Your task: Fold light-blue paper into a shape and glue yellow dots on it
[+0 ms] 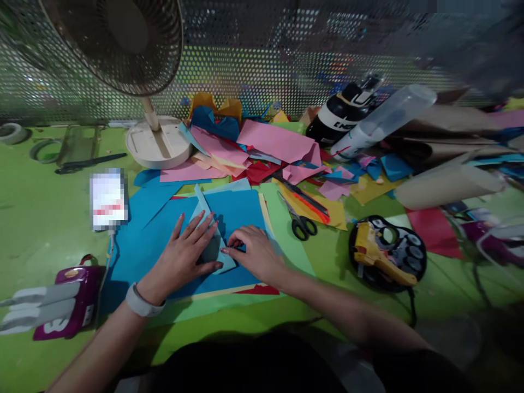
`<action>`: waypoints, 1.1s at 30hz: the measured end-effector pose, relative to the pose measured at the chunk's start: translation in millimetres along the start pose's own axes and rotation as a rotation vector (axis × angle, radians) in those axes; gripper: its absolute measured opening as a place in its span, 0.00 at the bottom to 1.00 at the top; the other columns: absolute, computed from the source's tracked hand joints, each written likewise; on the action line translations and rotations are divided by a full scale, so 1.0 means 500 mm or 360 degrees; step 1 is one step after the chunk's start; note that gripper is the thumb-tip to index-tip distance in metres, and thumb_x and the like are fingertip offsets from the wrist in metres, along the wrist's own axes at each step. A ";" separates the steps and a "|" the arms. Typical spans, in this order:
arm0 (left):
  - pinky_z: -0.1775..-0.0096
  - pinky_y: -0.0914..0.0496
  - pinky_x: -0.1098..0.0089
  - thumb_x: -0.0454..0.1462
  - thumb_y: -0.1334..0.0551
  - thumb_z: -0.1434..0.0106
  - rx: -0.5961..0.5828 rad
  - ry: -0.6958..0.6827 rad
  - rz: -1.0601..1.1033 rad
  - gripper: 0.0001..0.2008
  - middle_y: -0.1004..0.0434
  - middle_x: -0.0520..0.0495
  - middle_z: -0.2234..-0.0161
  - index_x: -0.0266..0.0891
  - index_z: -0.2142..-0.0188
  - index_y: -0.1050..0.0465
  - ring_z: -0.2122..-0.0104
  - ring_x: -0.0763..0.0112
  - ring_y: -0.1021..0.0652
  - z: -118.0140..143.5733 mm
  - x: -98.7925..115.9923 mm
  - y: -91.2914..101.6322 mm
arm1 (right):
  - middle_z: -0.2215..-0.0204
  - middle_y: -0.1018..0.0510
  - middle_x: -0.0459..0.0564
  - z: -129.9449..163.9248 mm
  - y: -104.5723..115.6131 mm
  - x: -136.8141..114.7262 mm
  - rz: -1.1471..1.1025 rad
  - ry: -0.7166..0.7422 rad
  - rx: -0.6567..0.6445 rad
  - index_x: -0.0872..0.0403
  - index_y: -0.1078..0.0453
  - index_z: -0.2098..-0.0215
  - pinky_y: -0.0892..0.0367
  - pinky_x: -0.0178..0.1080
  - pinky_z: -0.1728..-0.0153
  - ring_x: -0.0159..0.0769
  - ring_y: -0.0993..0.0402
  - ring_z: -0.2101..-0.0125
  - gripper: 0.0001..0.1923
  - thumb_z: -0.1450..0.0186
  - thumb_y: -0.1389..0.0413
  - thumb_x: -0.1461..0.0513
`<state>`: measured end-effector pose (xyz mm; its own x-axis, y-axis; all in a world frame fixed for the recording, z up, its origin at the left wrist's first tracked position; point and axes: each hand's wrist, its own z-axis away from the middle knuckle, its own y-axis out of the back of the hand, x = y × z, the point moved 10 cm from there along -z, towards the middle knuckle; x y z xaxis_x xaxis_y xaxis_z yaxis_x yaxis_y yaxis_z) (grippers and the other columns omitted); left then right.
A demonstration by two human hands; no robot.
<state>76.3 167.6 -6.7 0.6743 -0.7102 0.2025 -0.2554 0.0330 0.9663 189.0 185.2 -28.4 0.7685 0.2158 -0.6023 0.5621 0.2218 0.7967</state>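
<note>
A folded piece of light blue paper lies on a stack of blue paper sheets. My left hand rests flat on the folded piece with its fingers spread. At the piece's right edge, my right hand has its thumb and forefinger pinched together, touching or gripping the edge; the exact contact is hard to see. Pale green and yellow sheets show beneath the blue ones. Black-handled scissors lie to the right of the stack, beside an orange-and-black cutter.
A desk fan stands at the back left, near a phone on a cable and a purple power bank. Paper scraps pile along the back. A black bottle, a clear spray bottle and a glue gun are rightward.
</note>
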 end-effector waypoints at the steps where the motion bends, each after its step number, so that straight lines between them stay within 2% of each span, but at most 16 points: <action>1: 0.35 0.54 0.46 0.50 0.42 0.34 0.0034 -0.0029 0.0027 0.32 0.41 0.40 0.35 0.40 0.35 0.44 0.34 0.54 0.43 0.000 0.005 0.008 | 0.70 0.24 0.44 0.000 0.000 0.000 0.0006 -0.0001 -0.0004 0.52 0.31 0.70 0.45 0.40 0.62 0.37 0.32 0.64 0.08 0.38 0.37 0.58; 4: 0.41 0.39 0.51 0.39 0.44 0.31 0.0098 -0.0105 0.0132 0.19 0.29 0.41 0.43 0.42 0.42 0.34 0.43 0.57 0.31 0.000 0.020 0.026 | 0.69 0.24 0.45 0.000 0.001 0.000 0.0014 -0.0012 -0.0018 0.52 0.30 0.69 0.45 0.39 0.62 0.37 0.32 0.64 0.07 0.38 0.37 0.61; 7: 0.50 0.31 0.56 0.33 0.47 0.31 0.0042 -0.0151 0.0150 0.15 0.25 0.42 0.50 0.41 0.49 0.28 0.51 0.59 0.26 -0.003 0.031 0.021 | 0.69 0.24 0.45 0.001 0.003 -0.001 0.0004 -0.0007 -0.0020 0.52 0.30 0.69 0.45 0.39 0.62 0.37 0.32 0.63 0.06 0.37 0.38 0.62; 12: 0.50 0.32 0.55 0.30 0.47 0.34 -0.0069 -0.0158 0.0082 0.15 0.26 0.41 0.50 0.39 0.52 0.27 0.51 0.57 0.26 -0.007 0.039 0.007 | 0.70 0.24 0.45 0.003 0.004 -0.002 -0.0002 0.0021 0.0005 0.52 0.30 0.69 0.45 0.40 0.62 0.37 0.32 0.63 0.06 0.35 0.40 0.60; 16: 0.48 0.33 0.54 0.28 0.45 0.40 -0.0078 -0.0159 0.0066 0.18 0.26 0.42 0.51 0.39 0.52 0.28 0.50 0.56 0.27 -0.010 0.045 0.007 | 0.69 0.24 0.45 0.003 0.003 -0.001 0.0008 0.0024 -0.0004 0.52 0.30 0.69 0.45 0.40 0.62 0.37 0.32 0.62 0.05 0.36 0.39 0.61; 22: 0.46 0.34 0.53 0.29 0.45 0.39 -0.0067 -0.0196 0.0035 0.17 0.27 0.41 0.49 0.39 0.52 0.27 0.48 0.55 0.29 -0.005 0.048 0.006 | 0.68 0.24 0.45 0.003 0.004 -0.003 0.0015 0.0019 -0.0019 0.51 0.31 0.68 0.46 0.40 0.61 0.38 0.32 0.61 0.05 0.37 0.38 0.61; 33: 0.49 0.32 0.53 0.28 0.46 0.40 -0.0102 -0.0156 0.0043 0.20 0.28 0.40 0.48 0.38 0.49 0.28 0.49 0.53 0.29 -0.003 0.042 -0.001 | 0.67 0.24 0.46 0.008 0.003 -0.002 0.0034 0.0044 0.0012 0.51 0.31 0.68 0.46 0.41 0.60 0.39 0.32 0.61 0.06 0.36 0.39 0.60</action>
<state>91.8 153.7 -2.5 0.5958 -0.7738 0.2153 -0.2257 0.0959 0.9695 190.0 181.6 -26.3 0.7717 0.2469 -0.5861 0.5478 0.2099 0.8098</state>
